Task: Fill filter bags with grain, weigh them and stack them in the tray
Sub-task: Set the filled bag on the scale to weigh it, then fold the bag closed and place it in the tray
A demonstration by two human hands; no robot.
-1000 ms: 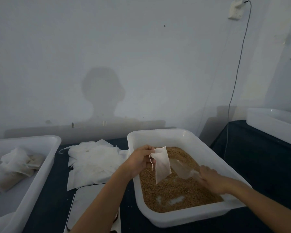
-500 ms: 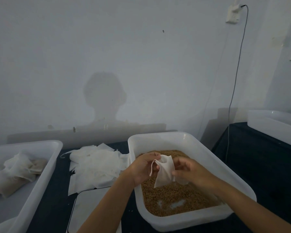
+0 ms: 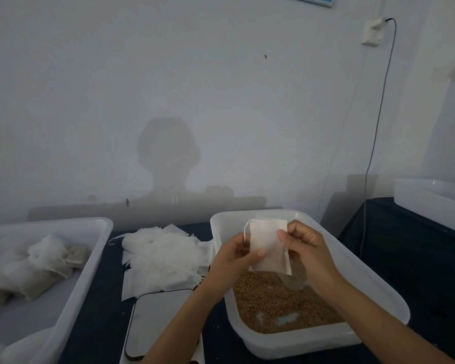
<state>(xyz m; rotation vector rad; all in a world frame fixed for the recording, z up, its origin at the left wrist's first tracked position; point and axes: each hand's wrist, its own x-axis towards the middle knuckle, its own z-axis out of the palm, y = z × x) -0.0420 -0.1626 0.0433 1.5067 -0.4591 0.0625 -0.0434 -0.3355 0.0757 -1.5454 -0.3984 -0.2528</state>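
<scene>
Dark table (image 3: pixel 394 248) against a pale wall. Both hands pinch one bag (image 3: pixel 269 248) upright above the grain (image 3: pixel 279 303) tub (image 3: pixel 389 298): left hand (image 3: pixel 234 256) at its left edge, right hand (image 3: pixel 306 248) at its right (drawstring loose at top left). Scoop (image 3: pixel 296 281) lies on grain. Empty bags (image 3: pixel 160 258) and scale (image 3: pixel 155 321) lie left; beyond, tray (image 3: pixel 90 261) with filled bags (image 3: pixel 37 271).

Both forearms extend forward, hands raised at equal height. Left hand (image 3: pixel 234 254) pinches with thumb over curled fingers; right hand (image 3: pixel 306 248) pinches likewise, thumb facing left.
</scene>
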